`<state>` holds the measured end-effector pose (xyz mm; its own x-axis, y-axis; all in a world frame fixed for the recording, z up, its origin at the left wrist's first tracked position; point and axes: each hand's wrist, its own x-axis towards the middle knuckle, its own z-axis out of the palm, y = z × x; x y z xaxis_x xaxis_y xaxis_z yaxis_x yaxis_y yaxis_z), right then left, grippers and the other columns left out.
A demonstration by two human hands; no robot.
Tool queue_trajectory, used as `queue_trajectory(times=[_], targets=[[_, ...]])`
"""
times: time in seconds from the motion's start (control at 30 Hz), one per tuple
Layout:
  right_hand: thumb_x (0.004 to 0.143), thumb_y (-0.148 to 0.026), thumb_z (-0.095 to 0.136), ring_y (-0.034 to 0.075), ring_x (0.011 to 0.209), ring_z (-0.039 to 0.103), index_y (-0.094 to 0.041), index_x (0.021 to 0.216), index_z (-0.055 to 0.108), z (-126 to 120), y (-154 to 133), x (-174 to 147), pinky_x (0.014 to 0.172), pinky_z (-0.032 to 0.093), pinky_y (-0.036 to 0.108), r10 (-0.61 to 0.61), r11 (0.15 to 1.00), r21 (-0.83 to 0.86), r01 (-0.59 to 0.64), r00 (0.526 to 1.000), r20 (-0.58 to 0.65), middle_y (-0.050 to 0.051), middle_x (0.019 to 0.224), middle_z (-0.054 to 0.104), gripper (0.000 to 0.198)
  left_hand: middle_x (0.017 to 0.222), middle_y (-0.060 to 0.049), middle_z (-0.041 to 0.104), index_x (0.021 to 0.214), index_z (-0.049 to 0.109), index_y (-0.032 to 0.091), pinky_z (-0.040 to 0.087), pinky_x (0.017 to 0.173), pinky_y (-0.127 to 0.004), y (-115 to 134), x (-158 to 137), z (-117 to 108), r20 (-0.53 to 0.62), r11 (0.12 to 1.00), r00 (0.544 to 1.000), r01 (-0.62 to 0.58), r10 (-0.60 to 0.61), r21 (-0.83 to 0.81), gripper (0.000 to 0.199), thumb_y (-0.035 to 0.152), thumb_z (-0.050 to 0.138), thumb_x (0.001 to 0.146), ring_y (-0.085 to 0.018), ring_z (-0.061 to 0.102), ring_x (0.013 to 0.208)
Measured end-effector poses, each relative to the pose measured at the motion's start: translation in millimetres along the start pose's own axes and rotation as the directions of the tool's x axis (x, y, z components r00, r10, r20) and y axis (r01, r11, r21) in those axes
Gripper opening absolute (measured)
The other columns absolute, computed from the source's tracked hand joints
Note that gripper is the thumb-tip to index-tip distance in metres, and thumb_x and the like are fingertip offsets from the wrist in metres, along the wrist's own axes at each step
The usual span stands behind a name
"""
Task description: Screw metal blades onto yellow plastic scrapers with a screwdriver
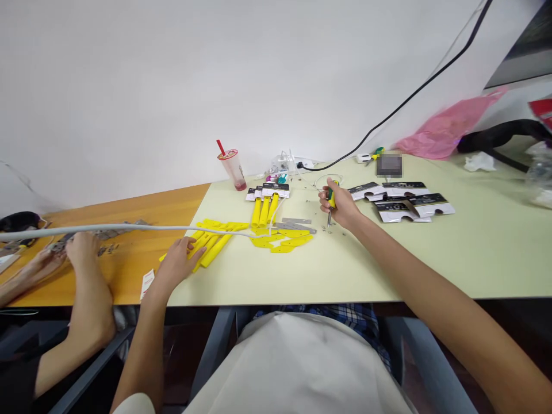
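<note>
My right hand [342, 204] is closed round a green and yellow screwdriver [332, 197], its tip pointing down at the table among small screws [324, 229]. My left hand [179, 261] lies on a pile of yellow plastic handles [218, 246], thumb and fingers apart. Right of that pile are flat yellow plates [284, 244] and thin grey metal blades [296, 221]. Behind them, several yellow handles with black and white cards [265, 211] lie side by side.
Folded black and white cards [405, 207] lie to the right. A tilted cup with a red straw [233, 168] stands near the wall. A white cable [129, 227] crosses the view at left. Another person's hands [80, 251] work at the wooden table [129, 282].
</note>
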<state>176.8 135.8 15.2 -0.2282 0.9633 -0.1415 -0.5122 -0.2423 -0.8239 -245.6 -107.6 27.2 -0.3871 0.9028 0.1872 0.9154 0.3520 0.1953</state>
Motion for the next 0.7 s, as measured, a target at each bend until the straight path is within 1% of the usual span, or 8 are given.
queue_trajectory(times=[0.1, 0.2, 0.27, 0.37, 0.47, 0.57, 0.63, 0.7], targets=[[0.114, -0.053, 0.056, 0.01, 0.044, 0.042, -0.024, 0.087, 0.05, -1, 1, 3, 0.038, 0.037, 0.021, 0.022, 1.0, 0.021, -0.021, 0.999, -0.045, -0.002, 0.064, 0.059, 0.04, 0.117, -0.018, 0.076, 0.12, 0.068, 0.016, 0.06, 0.1, -0.05, -9, -1, 4, 0.017, 0.999, 1.0, 0.027, -0.026, -0.041, 0.055, 0.064, 0.059, 0.094, -0.036, 0.075, 0.11], [0.117, -0.054, 0.046, 0.01, 0.042, 0.04, -0.025, 0.085, 0.047, -3, 1, 4, 0.038, 0.036, 0.022, 0.029, 0.999, 0.017, -0.028, 0.998, -0.051, -0.002, 0.06, 0.058, 0.044, 0.123, -0.02, 0.077, 0.125, 0.069, 0.016, 0.058, 0.105, -0.051, -7, -1, 8, 0.039, 0.998, 0.999, 0.027, -0.024, -0.053, 0.054, 0.06, 0.056, 0.097, -0.037, 0.074, 0.118], [0.115, -0.058, 0.047, 0.011, 0.042, 0.04, -0.025, 0.084, 0.045, -3, 1, 4, 0.039, 0.036, 0.022, 0.026, 1.0, 0.007, -0.025, 0.999, -0.045, -0.003, 0.058, 0.056, 0.046, 0.126, -0.021, 0.077, 0.132, 0.068, 0.016, 0.058, 0.107, -0.053, -3, -1, 10, 0.032, 0.998, 0.999, 0.033, -0.031, -0.051, 0.054, 0.056, 0.052, 0.1, -0.038, 0.073, 0.122], [0.112, -0.064, 0.053, 0.011, 0.043, 0.04, -0.026, 0.084, 0.044, -4, 0, 5, 0.041, 0.037, 0.022, 0.031, 1.0, 0.003, -0.03, 0.999, -0.029, -0.004, 0.057, 0.054, 0.048, 0.128, -0.021, 0.075, 0.133, 0.069, 0.015, 0.058, 0.107, -0.055, 4, -1, 12, -0.015, 0.999, 0.999, 0.036, -0.036, -0.034, 0.052, 0.051, 0.047, 0.101, -0.039, 0.073, 0.123], [0.115, -0.057, 0.049, 0.011, 0.044, 0.039, -0.025, 0.084, 0.044, -5, 0, 5, 0.042, 0.036, 0.022, 0.049, 0.998, 0.027, -0.049, 0.998, -0.031, -0.005, 0.058, 0.052, 0.044, 0.133, -0.023, 0.072, 0.13, 0.07, 0.016, 0.056, 0.111, -0.058, 11, -7, 4, -0.1, 1.0, 0.995, 0.014, -0.016, -0.017, 0.052, 0.049, 0.039, 0.104, -0.042, 0.07, 0.127], [0.115, -0.054, 0.05, 0.011, 0.045, 0.038, -0.025, 0.083, 0.044, -7, -1, 6, 0.043, 0.034, 0.022, 0.064, 0.997, 0.054, -0.062, 0.998, -0.028, -0.006, 0.059, 0.049, 0.043, 0.128, -0.02, 0.074, 0.129, 0.07, 0.019, 0.055, 0.111, -0.058, 19, -23, -11, -0.181, 0.994, 0.983, -0.024, 0.004, -0.107, 0.051, 0.052, 0.039, 0.105, -0.041, 0.07, 0.124], [0.114, -0.055, 0.053, 0.01, 0.046, 0.036, -0.025, 0.083, 0.044, -8, -2, 6, 0.043, 0.034, 0.021, 0.071, 0.996, 0.058, -0.07, 0.997, -0.021, -0.007, 0.06, 0.047, 0.044, 0.109, -0.014, 0.077, 0.127, 0.07, 0.022, 0.061, 0.098, -0.053, 28, -41, -22, -0.115, 0.961, 0.993, -0.018, -0.015, -0.278, 0.051, 0.06, 0.045, 0.103, -0.035, 0.074, 0.099], [0.114, -0.053, 0.055, 0.01, 0.047, 0.036, -0.025, 0.083, 0.044, -8, -4, 5, 0.043, 0.035, 0.021, 0.073, 0.996, 0.056, -0.072, 0.997, -0.009, -0.007, 0.061, 0.044, 0.043, 0.092, -0.007, 0.073, 0.129, 0.068, 0.024, 0.063, 0.077, -0.044, 42, -63, -28, 0.134, 0.847, 0.99, 0.026, 0.053, -0.531, 0.059, 0.073, 0.049, 0.102, -0.027, 0.069, 0.075]])
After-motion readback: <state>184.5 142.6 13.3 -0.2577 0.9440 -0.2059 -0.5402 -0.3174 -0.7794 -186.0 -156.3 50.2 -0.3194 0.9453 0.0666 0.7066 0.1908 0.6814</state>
